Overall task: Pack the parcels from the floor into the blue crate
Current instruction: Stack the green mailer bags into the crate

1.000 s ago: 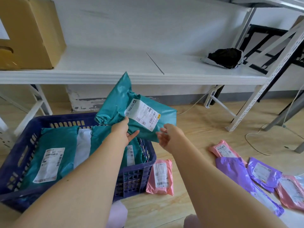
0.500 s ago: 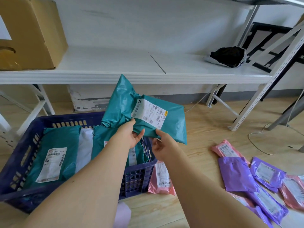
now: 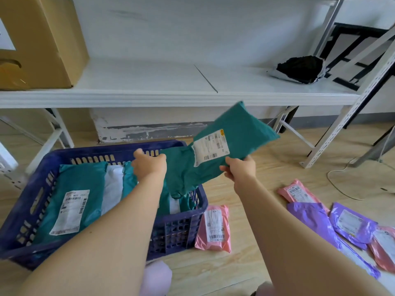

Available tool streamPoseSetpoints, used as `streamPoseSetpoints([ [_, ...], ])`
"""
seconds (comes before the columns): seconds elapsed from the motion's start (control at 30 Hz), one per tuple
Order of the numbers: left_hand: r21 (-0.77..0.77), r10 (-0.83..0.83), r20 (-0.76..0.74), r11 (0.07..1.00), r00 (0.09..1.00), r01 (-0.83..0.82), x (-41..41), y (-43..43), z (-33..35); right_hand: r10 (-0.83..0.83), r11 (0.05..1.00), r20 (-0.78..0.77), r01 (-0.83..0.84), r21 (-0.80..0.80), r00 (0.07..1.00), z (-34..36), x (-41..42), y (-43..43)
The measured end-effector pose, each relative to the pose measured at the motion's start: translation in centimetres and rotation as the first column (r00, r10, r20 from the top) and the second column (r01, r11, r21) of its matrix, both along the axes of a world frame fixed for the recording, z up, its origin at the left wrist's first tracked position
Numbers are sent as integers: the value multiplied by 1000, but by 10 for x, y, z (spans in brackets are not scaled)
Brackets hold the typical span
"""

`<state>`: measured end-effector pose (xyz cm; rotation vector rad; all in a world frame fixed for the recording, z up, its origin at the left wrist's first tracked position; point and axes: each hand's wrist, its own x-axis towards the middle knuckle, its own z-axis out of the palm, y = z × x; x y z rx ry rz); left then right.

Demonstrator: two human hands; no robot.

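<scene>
A teal parcel (image 3: 241, 133) with a white label is held in the air over the right end of the blue crate (image 3: 177, 229). My left hand (image 3: 149, 165) grips its left edge and my right hand (image 3: 240, 168) grips its lower right edge. Inside the crate lie a teal parcel with a label (image 3: 79, 189), a white parcel (image 3: 112, 189) and more teal ones partly hidden by my left arm. On the floor to the right lie a pink parcel (image 3: 214, 228) beside the crate, another pink parcel (image 3: 296, 191) and purple parcels (image 3: 350, 225).
A white shelf (image 3: 149, 97) runs across just behind the crate, with a cardboard box (image 3: 40, 39) at its left and a black bag (image 3: 301, 68) at its right. White metal rack legs (image 3: 350, 112) and a cable (image 3: 339, 184) are on the wooden floor at right.
The teal parcel has turned and swung to the right, its top now pointing up-right. My right hand has taken hold of its lower edge and my left hand has shifted to its left end.
</scene>
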<state>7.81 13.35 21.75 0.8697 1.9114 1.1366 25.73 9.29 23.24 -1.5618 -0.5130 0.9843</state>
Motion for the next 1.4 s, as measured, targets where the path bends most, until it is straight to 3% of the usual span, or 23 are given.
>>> streamPoseSetpoints([
  [0.07,-25,-162,-97,987,982,160,-4,3,-2,52,998,39,-54,38,998,6,-4,1],
  [0.2,-105,-332,-56,940,942,325,-8,2,-8,138,988,88,-144,64,987,12,-16,9],
  [0.37,-104,-274,-156,960,949,260,-21,0,-12,237,969,92,-242,49,967,14,-29,23],
  [0.57,-84,-313,35,945,949,315,-51,-6,-19,353,932,120,-361,44,928,-2,-68,46],
  [0.73,-83,-233,85,967,969,240,-98,3,-36,397,916,107,-401,12,911,-30,-110,76],
  [1.0,-364,-214,92,902,973,232,-143,1,-81,553,824,49,-536,-184,832,-78,-162,104],
  [1.17,-479,-234,-19,856,972,197,-149,2,-100,653,743,153,-590,-316,742,-103,-181,112],
  [1.27,-537,-315,-195,827,929,167,-161,6,-108,688,714,252,-571,-405,680,-121,-189,116],
  [1.4,-726,-634,-350,649,690,227,-170,0,-119,797,604,475,-508,-615,372,-137,-185,103],
])
